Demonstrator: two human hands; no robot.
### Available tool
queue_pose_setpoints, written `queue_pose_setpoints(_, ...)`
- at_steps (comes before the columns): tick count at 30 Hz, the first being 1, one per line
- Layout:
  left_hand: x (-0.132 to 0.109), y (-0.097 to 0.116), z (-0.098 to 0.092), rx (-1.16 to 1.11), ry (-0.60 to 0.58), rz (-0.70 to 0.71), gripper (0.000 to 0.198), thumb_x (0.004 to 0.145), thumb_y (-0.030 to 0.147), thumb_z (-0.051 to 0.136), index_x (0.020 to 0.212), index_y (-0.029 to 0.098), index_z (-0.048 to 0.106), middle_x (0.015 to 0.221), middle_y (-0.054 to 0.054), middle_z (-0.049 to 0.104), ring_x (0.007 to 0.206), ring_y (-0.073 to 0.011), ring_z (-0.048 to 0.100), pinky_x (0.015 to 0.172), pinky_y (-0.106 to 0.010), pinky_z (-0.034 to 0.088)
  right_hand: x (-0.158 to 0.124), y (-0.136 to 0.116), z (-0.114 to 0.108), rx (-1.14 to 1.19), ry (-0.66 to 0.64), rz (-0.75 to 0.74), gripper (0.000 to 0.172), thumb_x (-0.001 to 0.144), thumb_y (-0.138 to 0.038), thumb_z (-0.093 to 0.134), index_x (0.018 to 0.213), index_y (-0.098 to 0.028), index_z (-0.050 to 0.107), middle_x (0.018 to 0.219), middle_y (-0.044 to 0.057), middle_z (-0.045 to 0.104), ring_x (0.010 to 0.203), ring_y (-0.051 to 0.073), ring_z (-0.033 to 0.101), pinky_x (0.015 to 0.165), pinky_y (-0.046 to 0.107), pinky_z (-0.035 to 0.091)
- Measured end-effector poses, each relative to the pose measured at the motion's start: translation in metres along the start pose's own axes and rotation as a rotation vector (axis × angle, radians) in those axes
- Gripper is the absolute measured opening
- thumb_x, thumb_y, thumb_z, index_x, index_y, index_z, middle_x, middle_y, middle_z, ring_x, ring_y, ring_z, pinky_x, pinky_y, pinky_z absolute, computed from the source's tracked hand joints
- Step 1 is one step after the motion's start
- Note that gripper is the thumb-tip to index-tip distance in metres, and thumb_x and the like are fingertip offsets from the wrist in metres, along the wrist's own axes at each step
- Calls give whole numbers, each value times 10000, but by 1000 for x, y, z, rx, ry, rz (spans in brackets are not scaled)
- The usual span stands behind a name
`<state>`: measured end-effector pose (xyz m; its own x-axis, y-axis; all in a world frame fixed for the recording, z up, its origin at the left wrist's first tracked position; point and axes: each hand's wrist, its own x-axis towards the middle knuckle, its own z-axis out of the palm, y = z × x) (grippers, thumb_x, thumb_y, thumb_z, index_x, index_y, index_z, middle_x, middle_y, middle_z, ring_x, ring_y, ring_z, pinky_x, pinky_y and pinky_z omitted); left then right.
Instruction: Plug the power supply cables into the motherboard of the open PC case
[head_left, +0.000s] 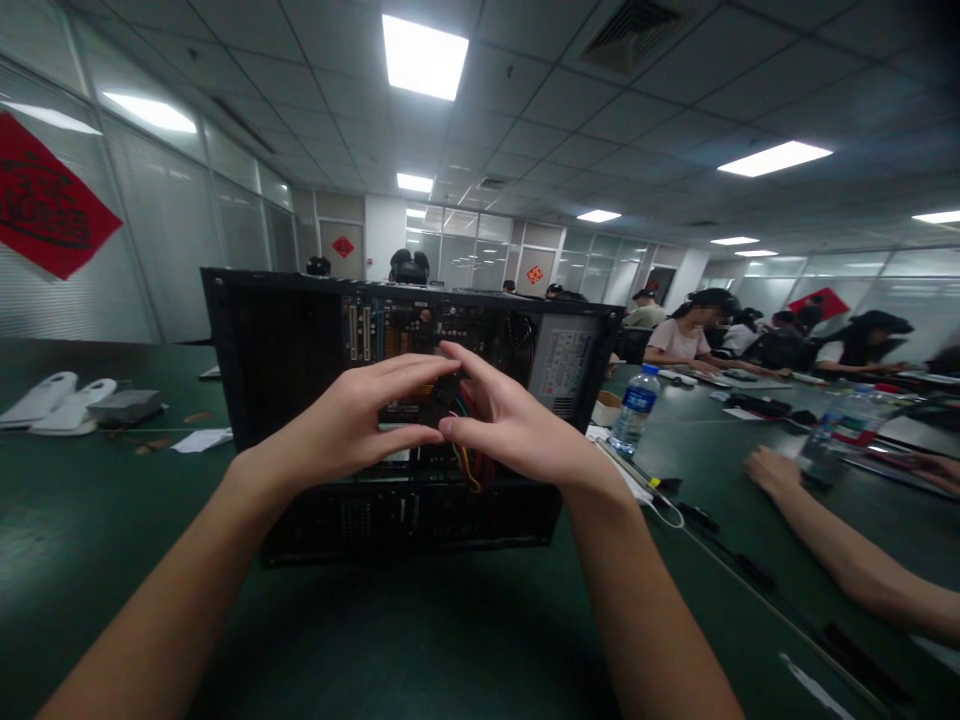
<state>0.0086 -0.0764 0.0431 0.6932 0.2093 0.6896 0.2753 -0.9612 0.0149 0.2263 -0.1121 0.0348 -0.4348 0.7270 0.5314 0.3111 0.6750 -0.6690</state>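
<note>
An open black computer case [412, 520] lies on its long side on the table, its inside facing me. In front of the opening, my left hand [360, 415] and my right hand [510, 415] meet at the fingertips. Between them is a dark piece that looks like a connector [442, 395], mostly covered by fingers. Yellow, red and black power cables [472, 468] hang below my right fingers. Behind the hands show white slots [360, 332] on the motherboard, a fan [521, 340] and the labelled power supply [564, 360].
A water bottle [635, 410] stands right of the case, by cables and a white cord [667, 515]. White slippers [56, 402], a grey box [124, 405] and paper [202, 440] lie left. A co-worker's forearm [832, 545] rests at right; other people sit farther back.
</note>
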Motion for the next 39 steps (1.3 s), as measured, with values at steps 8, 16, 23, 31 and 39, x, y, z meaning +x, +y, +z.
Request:
queue_pose_setpoints(8,0,0,1,-28,31,-9,552,872,385,702,1370,196,559,1328,-139,647,1205,-260,624,1031,-408,519,-4,-1,-12,-132,-59,-118,568,990,-333,508,1527,-223,361,1530,93,449,1376,213,460,1146,410,390)
queue_pose_setpoints(16,1,-2,4,-81,69,-118,584,845,440,718,1341,176,561,1286,-129,667,1157,-251,648,1015,-399,532,9,39,-11,-759,292,-372,426,999,-233,464,1420,-269,516,1386,95,553,1322,245,482,1115,476,432)
queue_pose_setpoints(23,-1,-15,8,-199,69,-201,581,858,409,701,1366,185,530,1327,-135,639,1211,-253,621,1014,-384,533,9,56,6,-801,214,-549,316,1000,-241,499,1245,-336,674,1257,64,633,1236,244,539,1104,490,448)
queue_pose_setpoints(31,5,-22,26,-133,79,-421,446,910,456,585,1233,156,654,1221,-121,709,1077,-260,674,965,-413,533,16,65,7,-983,282,-356,367,1038,-248,392,1296,-257,652,1288,105,622,1189,249,536,1015,432,489)
queue_pose_setpoints(39,7,-37,62,-338,-158,-683,421,896,458,466,730,142,688,683,-47,696,655,-194,616,610,-279,453,27,78,26,-1203,86,79,300,988,-212,426,1174,-185,659,1204,137,632,1050,263,571,819,360,517)
